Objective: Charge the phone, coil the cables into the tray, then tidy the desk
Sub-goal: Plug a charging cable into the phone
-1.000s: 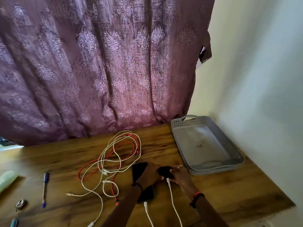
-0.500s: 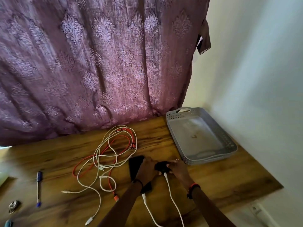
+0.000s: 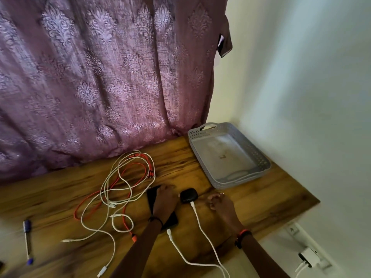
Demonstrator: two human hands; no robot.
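Your right hand (image 3: pixel 221 205) has drawn back from the black pod (image 3: pixel 188 195), fingers loosely curled on nothing. At lower centre, your left hand (image 3: pixel 165 199) covers the phone (image 3: pixel 170 219); I cannot tell if it grips. Both look cabled, so charging seems done. Beyond, the loose cables (image 3: pixel 112 205) await the tray (image 3: pixel 259 157), upper right.

The left forearm (image 3: pixel 138 249) and right forearm (image 3: pixel 259 257) reach forward, converging. The left hand (image 3: pixel 165 199) lies palm down, fingers together and bent at the tips, with a dark band (image 3: pixel 156 219) on its wrist. The right hand (image 3: pixel 220 205) rests knuckles up, fingers loosely curled, holding nothing. It wears a ring (image 3: pixel 221 194) and a red band (image 3: pixel 242 234) at the wrist.
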